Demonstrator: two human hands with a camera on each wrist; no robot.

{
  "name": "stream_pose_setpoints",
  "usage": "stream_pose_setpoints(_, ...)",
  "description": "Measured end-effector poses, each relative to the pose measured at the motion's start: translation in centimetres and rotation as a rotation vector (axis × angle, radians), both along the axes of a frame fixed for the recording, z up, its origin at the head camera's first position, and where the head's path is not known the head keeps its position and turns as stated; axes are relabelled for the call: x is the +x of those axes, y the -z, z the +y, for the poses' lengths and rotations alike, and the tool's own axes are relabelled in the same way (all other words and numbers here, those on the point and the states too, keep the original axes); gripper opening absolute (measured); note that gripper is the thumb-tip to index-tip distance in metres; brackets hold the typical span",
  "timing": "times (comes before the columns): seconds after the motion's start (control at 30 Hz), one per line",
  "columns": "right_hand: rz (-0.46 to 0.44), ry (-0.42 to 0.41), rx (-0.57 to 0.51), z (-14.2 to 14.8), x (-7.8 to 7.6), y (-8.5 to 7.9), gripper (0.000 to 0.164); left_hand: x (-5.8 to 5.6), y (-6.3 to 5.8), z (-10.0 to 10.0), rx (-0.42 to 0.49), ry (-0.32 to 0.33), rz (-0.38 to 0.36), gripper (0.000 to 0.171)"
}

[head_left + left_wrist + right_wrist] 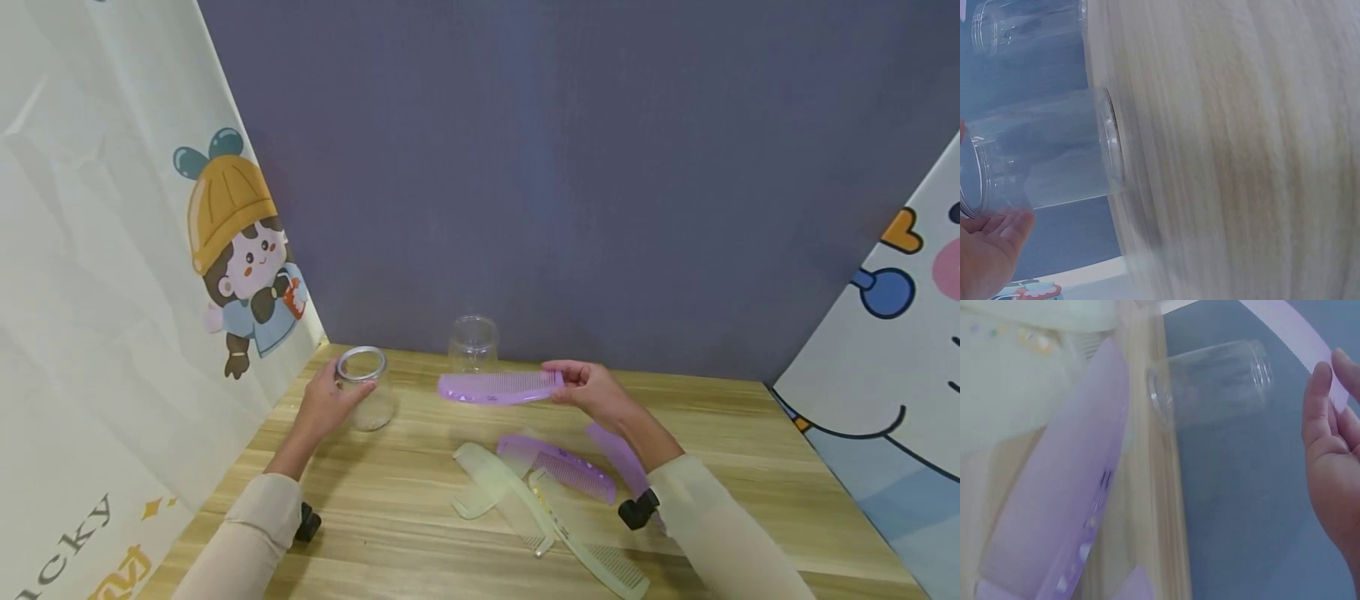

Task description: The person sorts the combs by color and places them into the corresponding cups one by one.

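The right hand (592, 390) held a purple comb (501, 387) by one end, pinched between thumb and fingers, and the comb ran level and sideways from that grip, its long axis pointing toward the left-hand jar (365, 398). That jar stood upright on the wooden table (750, 433), mouth up, and the left hand (327, 406) was wrapped around its side, fingers curled on the clear wall. The free tip of the comb hung above the table to the right of the jar, apart from it and about level with its rim; the left hand was far nearer the jar than the right.

A second clear jar (473, 342) stood behind the held comb, farther back than the gripped jar and to its right, near the grey-blue back wall (570, 167). In front of the gripped jar and to its right lay a loose heap of combs, two pale yellow-green ones (517, 492) crossing and two more purple ones (566, 468) beside them, partly under the right forearm.

Cartoon-printed panels (112, 250) closed in the table on the jar's left and on the far right.
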State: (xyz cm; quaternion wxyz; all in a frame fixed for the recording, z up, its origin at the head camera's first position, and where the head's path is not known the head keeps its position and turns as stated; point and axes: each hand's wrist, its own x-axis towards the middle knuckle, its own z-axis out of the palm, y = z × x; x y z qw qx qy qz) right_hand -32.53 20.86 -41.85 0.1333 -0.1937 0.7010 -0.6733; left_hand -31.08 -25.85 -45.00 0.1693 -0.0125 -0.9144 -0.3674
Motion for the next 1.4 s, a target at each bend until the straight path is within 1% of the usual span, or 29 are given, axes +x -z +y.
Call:
stream_pose_setpoints(0.13,-0.002,0.012,0.008,-1.3,-0.4,-0.5,0.06,0.1,0.2,0.1,0.013,0.008,0.0,0.079)
stream_pose_setpoints(0.23,0.004,0.01,0.0,-2.3,-0.7,-0.8,0.059,0.3,0.2,0.0,0.017,0.015,0.003,0.079)
stream_pose_setpoints(0.3,0.002,0.025,0.006,-2.9,-0.9,-1.0,0.058,0.3,0.1,0.0,0.019,0.018,0.007,0.08)
stream_pose_setpoints(0.5,-0.011,0.077,0.011,-4.4,-1.1,-2.0,0.055,-0.2,0.0,0.2,0.034,0.031,0.0,0.082)
stream_pose_setpoints(0.63,-0.017,0.069,-0.024,-5.6,-1.3,-2.2,0.054,0.1,0.0,0.3,0.043,0.023,-0.004,0.081)
stream_pose_setpoints(0.77,-0.012,0.076,-0.019,-7.2,-1.6,-2.4,0.054,0.2,-0.1,0.2,0.036,0.013,-0.009,0.081)
stream_pose_setpoints(0.9,0.004,0.083,-0.008,-8.4,-1.9,-2.8,0.053,0.1,-0.1,0.0,0.019,0.012,-0.001,0.083)
stream_pose_setpoints(1.1,0.021,0.087,0.004,-10.2,-2.2,-3.3,0.052,-0.1,0.0,-0.2,0.024,0.006,0.01,0.082)
stream_pose_setpoints(1.2,0.013,0.092,-0.014,-11.1,-2.2,-3.4,0.051,-0.1,0.0,-0.1,0.034,0.012,0.01,0.081)
stream_pose_setpoints(1.4,-0.007,0.064,-0.055,-13.0,-2.3,-3.7,0.053,0.0,-0.1,-0.1,0.041,0.02,0.0,0.08)
